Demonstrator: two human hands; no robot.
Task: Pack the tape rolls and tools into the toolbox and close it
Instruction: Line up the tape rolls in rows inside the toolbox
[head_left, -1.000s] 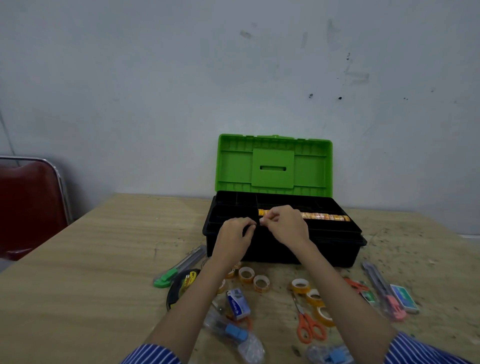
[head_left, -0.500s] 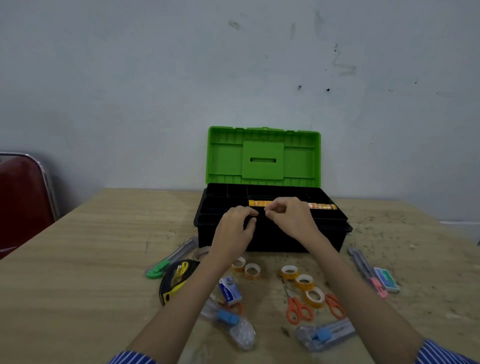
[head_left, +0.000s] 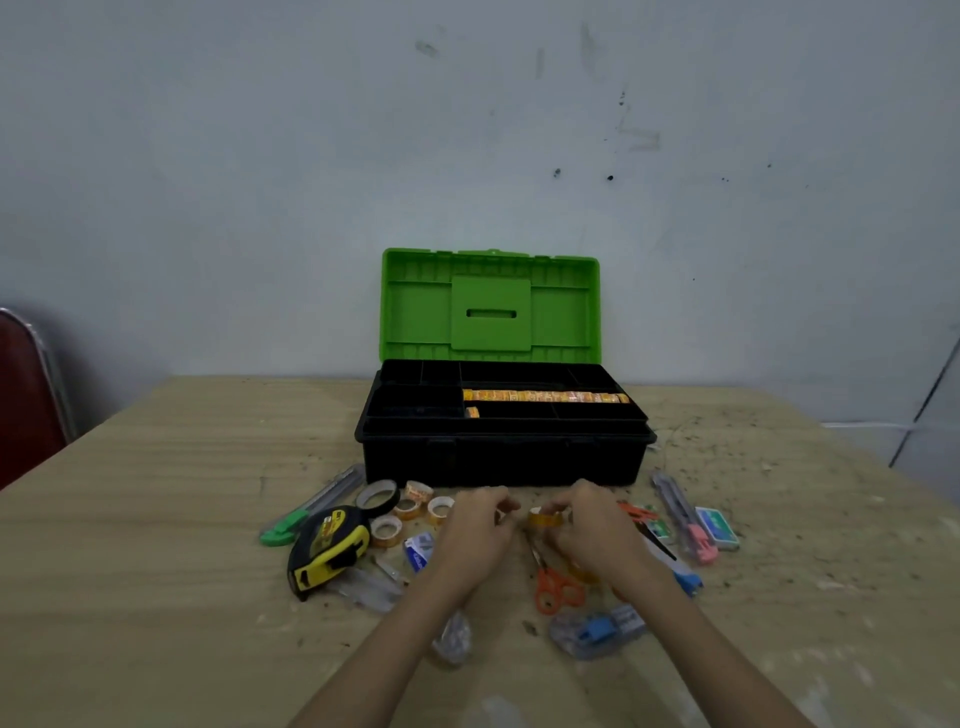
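Many small orange tape rolls already fill the open green-lidded black plastic toolbox, while the right hand pinches another yellow tape roll, the left hand curls beside it, and tools lie outside.

Counter: light wood-grain top, speckled with dark debris toward the right side.

On it:
- Toolbox, black base, green lid standing open, at the far centre.
- Green-handled utility knife, front left of the toolbox.
- Yellow-and-black tape measure, just beside the knife.
- Black tape roll and several small amber tape rolls close together near the toolbox front.
- Orange-handled scissors, centre.
- Pink-ended utility knife, right.
- Small green-and-blue box, just beside that knife.
- Clear plastic item with blue part, near edge.
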